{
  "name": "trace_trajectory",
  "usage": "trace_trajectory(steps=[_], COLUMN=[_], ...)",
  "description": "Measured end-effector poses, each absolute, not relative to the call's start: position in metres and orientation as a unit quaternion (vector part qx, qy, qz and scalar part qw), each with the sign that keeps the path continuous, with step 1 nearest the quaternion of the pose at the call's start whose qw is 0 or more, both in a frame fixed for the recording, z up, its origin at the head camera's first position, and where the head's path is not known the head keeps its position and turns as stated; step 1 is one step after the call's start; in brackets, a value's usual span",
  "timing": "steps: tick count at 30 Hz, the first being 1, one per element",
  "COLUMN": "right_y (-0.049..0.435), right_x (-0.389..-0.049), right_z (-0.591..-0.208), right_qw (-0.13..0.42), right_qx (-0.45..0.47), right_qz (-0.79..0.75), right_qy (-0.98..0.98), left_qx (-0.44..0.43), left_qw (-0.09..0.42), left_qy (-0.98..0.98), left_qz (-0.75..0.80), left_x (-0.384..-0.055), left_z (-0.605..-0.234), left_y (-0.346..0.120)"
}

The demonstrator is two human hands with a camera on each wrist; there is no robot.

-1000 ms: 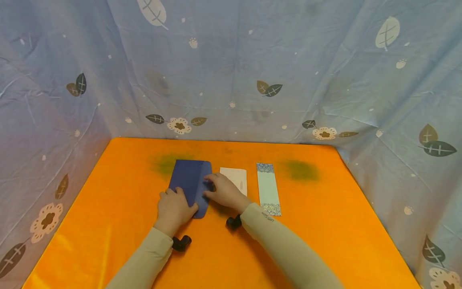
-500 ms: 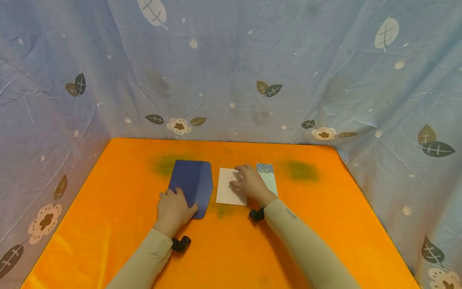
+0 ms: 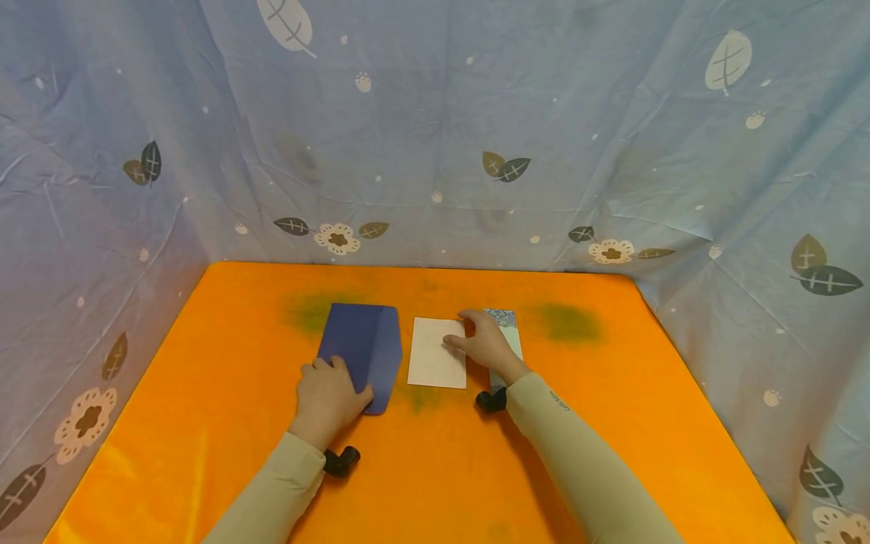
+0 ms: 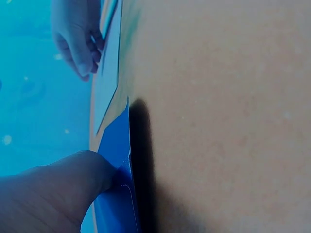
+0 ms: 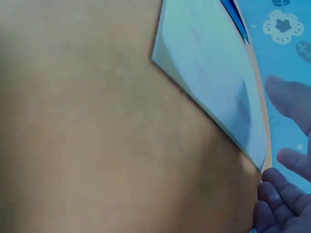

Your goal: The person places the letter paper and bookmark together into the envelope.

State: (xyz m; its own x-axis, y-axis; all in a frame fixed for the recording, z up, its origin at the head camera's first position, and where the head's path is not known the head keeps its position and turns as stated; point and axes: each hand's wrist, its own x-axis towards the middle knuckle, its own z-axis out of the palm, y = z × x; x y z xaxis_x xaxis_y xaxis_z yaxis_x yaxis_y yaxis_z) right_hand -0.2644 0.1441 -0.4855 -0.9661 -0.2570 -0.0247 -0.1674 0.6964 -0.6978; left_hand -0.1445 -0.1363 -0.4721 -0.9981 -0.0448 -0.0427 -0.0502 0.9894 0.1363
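Note:
A dark blue envelope (image 3: 349, 332) lies on the orange table with its flap folded out to the right. My left hand (image 3: 329, 398) rests on its lower part, the thumb pressing near the flap's crease; the left wrist view shows that thumb on the blue paper. A white folded card (image 3: 435, 363), with a small oval print in the right wrist view, lies in the middle. Over its right edge hovers my right hand (image 3: 485, 344), thumb and fingers apart, holding nothing. A pale green paper strip (image 3: 503, 319) with a patterned end is partly hidden behind the right hand.
An orange cloth (image 3: 612, 423) covers the table. Pale blue curtains (image 3: 435, 136) with leaf and flower prints enclose the back and both sides. A black wrist camera mount (image 3: 342, 461) sits under the left sleeve.
My right hand has left the envelope's flap and moved right, across the white card to its right edge, now covering part of the strip. The left hand has stayed on the envelope.

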Motion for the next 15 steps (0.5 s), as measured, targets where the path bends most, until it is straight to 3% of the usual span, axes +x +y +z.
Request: trace_trajectory(steps=[15], right_y=[0.14], right_x=[-0.2649], right_z=[-0.4907], right_qw=[0.073], right_qx=[-0.103], right_qz=[-0.329], right_qy=[0.936], left_qx=[-0.024], left_qw=[0.023], left_qy=[0.997], left_qz=[0.067], left_x=[-0.1433], left_z=[-0.4716], left_y=[-0.1372])
